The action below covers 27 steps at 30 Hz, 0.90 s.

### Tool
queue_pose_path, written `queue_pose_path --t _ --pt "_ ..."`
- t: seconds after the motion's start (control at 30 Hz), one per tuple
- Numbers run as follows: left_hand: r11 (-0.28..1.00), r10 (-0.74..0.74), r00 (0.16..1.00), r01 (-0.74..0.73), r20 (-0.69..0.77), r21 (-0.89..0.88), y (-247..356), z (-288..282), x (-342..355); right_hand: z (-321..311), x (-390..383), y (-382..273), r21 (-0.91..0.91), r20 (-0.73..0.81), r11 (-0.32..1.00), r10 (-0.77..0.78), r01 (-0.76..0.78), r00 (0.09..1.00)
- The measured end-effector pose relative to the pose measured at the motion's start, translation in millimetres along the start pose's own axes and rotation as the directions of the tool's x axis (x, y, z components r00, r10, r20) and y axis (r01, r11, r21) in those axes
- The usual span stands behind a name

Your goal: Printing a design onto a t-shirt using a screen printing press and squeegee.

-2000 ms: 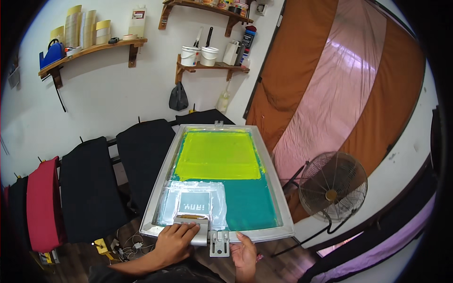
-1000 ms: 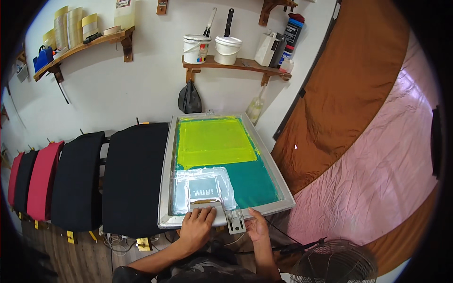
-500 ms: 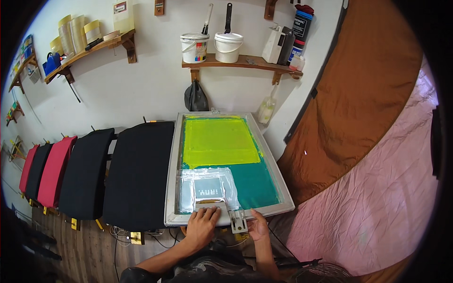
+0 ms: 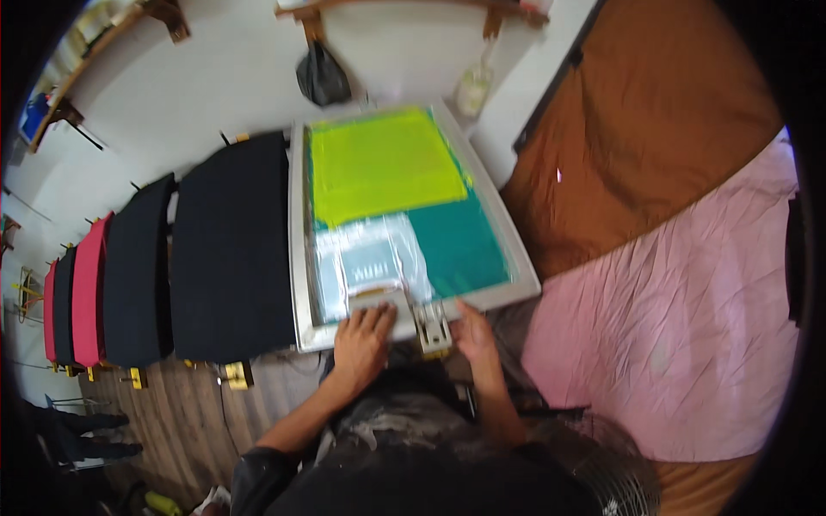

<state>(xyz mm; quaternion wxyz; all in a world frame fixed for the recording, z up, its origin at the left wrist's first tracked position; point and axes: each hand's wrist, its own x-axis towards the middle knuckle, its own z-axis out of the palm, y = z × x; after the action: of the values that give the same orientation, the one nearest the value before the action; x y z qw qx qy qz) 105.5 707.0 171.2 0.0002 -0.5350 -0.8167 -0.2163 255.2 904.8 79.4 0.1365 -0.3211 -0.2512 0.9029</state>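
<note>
A screen printing frame (image 4: 300,224) with pale rails lies in front of me. A yellow-green coat (image 4: 387,168) covers the far part of its teal mesh (image 4: 462,245). Glossy clear tape surrounds a light window (image 4: 367,267) with pale lettering at the near left. My left hand (image 4: 361,344) grips the near rail, its fingers over a flat grey piece (image 4: 379,305) there. A slotted metal bracket (image 4: 433,325) sits between my hands on that rail. To its right, my right hand (image 4: 475,334) holds the rail, thumb uppermost; its other fingers are partly hidden.
Black-covered boards (image 4: 232,258) and a red-covered one (image 4: 90,292) stand in a row to the left. Brown cloth (image 4: 654,129) and pink cloth (image 4: 671,344) hang at the right. A black bag (image 4: 323,76) hangs under the shelf; a fan (image 4: 615,473) stands at the lower right.
The view has tipped downward, so the frame, boards and bag appear higher and the pots on the shelf are out of sight. Both hands keep their places on the rail.
</note>
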Motion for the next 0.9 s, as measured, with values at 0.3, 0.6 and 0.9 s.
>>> queue_pose_path --t 0.3,0.6,0.9 --pt "0.998 0.024 0.999 -0.026 0.034 0.064 -7.9 41.5 -3.9 -27.5 15.7 8.5 0.074 0.007 0.996 -0.055 0.055 0.998" --pt "0.998 -0.006 0.998 0.002 0.065 0.059 -1.7 61.2 -14.7 -42.1 13.2 15.9 0.047 -0.016 0.996 -0.069 0.069 0.998" --pt "0.999 -0.015 0.999 0.013 0.043 0.048 -7.9 73.6 -19.4 -39.6 -4.1 -3.1 -0.505 -0.261 0.837 0.087 -0.213 0.961"
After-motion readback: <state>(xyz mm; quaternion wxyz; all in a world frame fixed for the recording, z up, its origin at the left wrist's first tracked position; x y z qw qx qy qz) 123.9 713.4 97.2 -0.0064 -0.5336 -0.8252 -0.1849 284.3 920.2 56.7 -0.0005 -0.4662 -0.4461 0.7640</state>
